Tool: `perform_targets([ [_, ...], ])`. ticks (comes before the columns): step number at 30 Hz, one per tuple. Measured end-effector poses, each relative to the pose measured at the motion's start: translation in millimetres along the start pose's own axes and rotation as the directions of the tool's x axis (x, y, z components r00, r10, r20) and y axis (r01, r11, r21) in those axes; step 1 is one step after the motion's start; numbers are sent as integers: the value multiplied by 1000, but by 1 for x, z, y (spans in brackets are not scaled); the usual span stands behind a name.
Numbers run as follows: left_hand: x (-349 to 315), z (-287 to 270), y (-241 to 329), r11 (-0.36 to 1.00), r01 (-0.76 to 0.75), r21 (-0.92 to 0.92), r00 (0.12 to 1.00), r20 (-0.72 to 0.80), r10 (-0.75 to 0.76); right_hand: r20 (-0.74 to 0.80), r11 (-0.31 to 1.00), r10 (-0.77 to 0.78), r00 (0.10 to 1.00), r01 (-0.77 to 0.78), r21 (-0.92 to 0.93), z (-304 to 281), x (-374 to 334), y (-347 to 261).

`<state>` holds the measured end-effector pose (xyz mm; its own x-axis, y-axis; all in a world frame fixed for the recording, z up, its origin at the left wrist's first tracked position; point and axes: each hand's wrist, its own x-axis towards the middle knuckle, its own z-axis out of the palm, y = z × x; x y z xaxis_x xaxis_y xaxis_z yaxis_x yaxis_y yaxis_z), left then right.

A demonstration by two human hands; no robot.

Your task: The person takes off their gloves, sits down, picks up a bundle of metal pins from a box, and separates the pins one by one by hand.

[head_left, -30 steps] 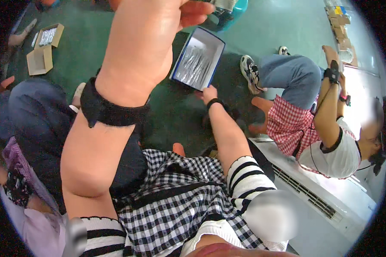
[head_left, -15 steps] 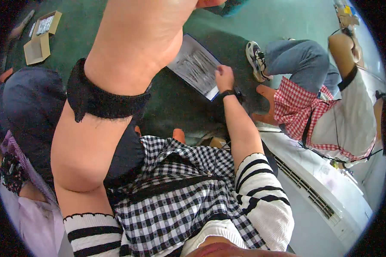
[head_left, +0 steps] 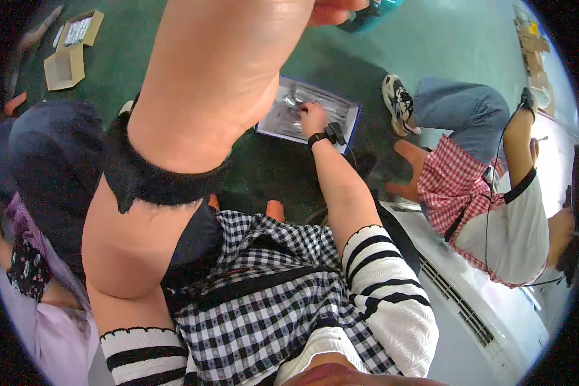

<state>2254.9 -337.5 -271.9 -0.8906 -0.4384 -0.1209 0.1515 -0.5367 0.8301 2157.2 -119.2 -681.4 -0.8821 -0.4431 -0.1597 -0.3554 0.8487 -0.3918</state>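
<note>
My left forearm rises close to the camera, with a black band [head_left: 148, 180] around it. Only the heel and a fingertip of my left hand [head_left: 331, 9] show at the top edge, so its grip is hidden. My right hand [head_left: 313, 118], with a black wrist device, reaches forward into a shallow blue-rimmed box [head_left: 350, 122] on the green floor. Its fingers rest on shiny silvery pieces [head_left: 286, 112] inside. Whether they grip one is unclear.
Two open cardboard boxes [head_left: 63, 64] lie at the far left on the floor. A person in a red checked shirt and jeans [head_left: 469, 186] sits at the right. Another person in dark clothes [head_left: 51, 161] crouches on the left. A white vented unit [head_left: 469, 315] stands at lower right.
The blue-rimmed box was tilted up with my right hand at its edge; now it lies flat and that hand is inside it. My left arm has risen further.
</note>
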Motion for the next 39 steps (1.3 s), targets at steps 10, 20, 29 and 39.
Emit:
perform_targets([
  [10,49,9,-9,980,145,-139,986,107,-131,-124,780,357,926,-222,585,-102,-10,19],
  [20,80,13,-71,967,-38,253,913,403,-69,45,122,215,976,-73,990,-292,-42,-90],
  [29,31,43,-87,884,6,467,638,679,-363,-153,-90,26,988,155,984,-334,-87,-129],
  [39,5,53,-54,882,387,270,721,508,-471,-9,-83,-133,991,-2,997,-367,-65,-156],
])
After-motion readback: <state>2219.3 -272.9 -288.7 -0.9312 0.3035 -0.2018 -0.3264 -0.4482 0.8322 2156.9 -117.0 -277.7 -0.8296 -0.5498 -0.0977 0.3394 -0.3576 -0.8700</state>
